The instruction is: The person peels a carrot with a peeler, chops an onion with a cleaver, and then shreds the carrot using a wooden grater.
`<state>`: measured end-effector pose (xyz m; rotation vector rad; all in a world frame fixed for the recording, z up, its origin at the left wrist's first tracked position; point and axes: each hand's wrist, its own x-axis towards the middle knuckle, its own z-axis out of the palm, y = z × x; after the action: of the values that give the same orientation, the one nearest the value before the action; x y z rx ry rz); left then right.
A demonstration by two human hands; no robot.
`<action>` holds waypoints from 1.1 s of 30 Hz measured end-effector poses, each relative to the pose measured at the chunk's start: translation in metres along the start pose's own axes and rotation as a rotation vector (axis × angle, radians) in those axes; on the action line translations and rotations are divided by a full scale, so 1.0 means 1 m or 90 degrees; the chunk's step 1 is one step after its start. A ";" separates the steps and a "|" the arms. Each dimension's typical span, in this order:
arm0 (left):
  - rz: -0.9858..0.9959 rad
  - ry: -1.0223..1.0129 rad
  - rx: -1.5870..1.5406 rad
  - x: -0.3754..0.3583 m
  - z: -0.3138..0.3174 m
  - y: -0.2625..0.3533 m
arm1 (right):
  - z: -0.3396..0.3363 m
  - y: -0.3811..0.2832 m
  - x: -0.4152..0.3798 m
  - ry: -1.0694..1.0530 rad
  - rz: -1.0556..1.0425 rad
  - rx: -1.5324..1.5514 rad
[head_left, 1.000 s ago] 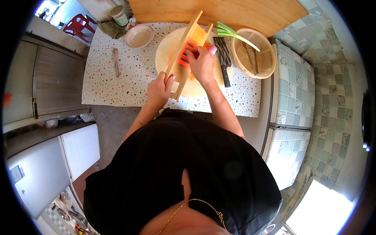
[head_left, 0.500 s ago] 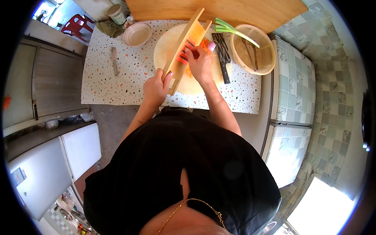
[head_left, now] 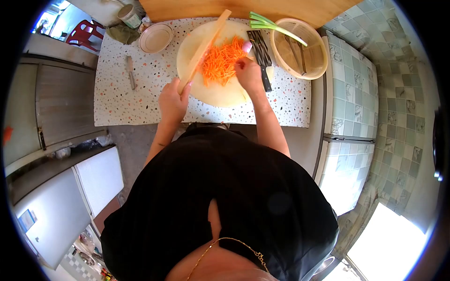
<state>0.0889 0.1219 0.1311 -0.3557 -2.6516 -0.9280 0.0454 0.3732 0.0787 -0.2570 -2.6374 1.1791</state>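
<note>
My left hand (head_left: 173,102) is wrapped round the near end of a wooden-framed grater (head_left: 204,52). The grater is tipped on its edge over a round wooden cutting board (head_left: 187,44), so its toothed face is hidden. A loose heap of shredded carrot (head_left: 222,61) lies on the board to the right of the frame. At the heap's right edge is my right hand (head_left: 249,75), its fingers curled together; what they may hold is hidden. A small pinkish piece (head_left: 247,46) lies just beyond these fingers. Close by on the right rests a black-handled knife (head_left: 267,79) with a dark patterned blade.
A basket (head_left: 323,61) at the back right holds two dark utensils, with green onion stalks (head_left: 269,23) across its rim. To the left are a bowl (head_left: 156,38), a small knife (head_left: 131,72) and a green cloth (head_left: 123,34). The speckled table's front edge (head_left: 140,124) lies before me.
The grater has turned from showing its red toothed insert to standing on edge, shifting left and uncovering the carrot heap. My right hand has left its surface and moved slightly right and down.
</note>
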 end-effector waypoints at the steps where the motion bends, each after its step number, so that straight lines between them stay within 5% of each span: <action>1: -0.014 -0.008 -0.001 0.001 -0.002 -0.004 | -0.006 0.018 -0.001 0.025 0.018 -0.031; 8: -0.145 -0.038 -0.174 0.004 0.001 -0.001 | 0.013 0.059 -0.019 -0.099 0.206 -0.224; 11: -0.107 -0.029 -0.165 0.002 0.008 -0.002 | 0.039 0.069 -0.016 -0.006 0.197 -0.272; 18: -0.167 -0.041 -0.183 0.008 0.002 -0.006 | 0.030 0.075 -0.002 -0.143 0.322 -0.213; 21: -0.082 0.015 -0.088 0.007 0.004 -0.015 | 0.005 0.052 -0.006 -0.221 0.333 -0.156; 26: 0.012 -0.005 -0.019 0.011 -0.002 -0.021 | 0.026 0.065 -0.025 0.061 0.131 -0.278; 28: 0.043 -0.017 0.001 0.013 0.006 -0.029 | 0.021 0.022 -0.019 0.050 0.055 -0.030; 29: 0.075 -0.034 0.022 0.012 0.009 -0.032 | 0.020 -0.001 -0.014 -0.138 0.146 0.163; 31: 0.085 -0.075 0.056 0.007 0.012 -0.022 | 0.033 -0.051 -0.023 -0.252 0.275 0.521; 33: 0.100 -0.106 0.088 0.005 0.015 -0.008 | 0.051 -0.080 -0.028 -0.129 0.305 0.608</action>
<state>0.0783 0.1258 0.1177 -0.6223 -2.7699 -0.6906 0.0527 0.2766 0.1016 -0.6018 -1.8677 2.5450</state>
